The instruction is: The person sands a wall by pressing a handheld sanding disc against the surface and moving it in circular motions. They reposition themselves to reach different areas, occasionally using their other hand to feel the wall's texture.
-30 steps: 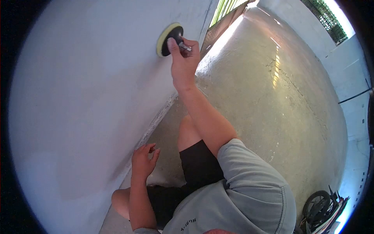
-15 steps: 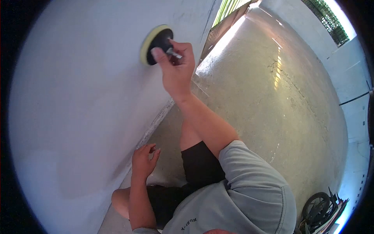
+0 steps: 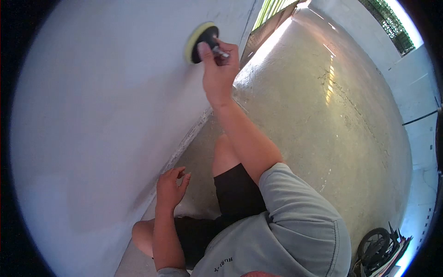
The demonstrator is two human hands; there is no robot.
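In my right hand is a round sanding pad, with a black back, a pale yellow rim and a metal shank between my fingers. Its yellow face is turned to the pale wall and appears to rest against it, high up near the wall's far end. My left hand holds nothing; its fingers are loosely curled and apart, close to the foot of the wall.
Along the wall's base runs a rough, chipped edge. Concrete floor stretches to the right. A motorcycle stands at the lower right, and a slatted gate is at the far end.
My right hand has slid the sanding pad up and to the right along the wall. My left hand has barely moved.
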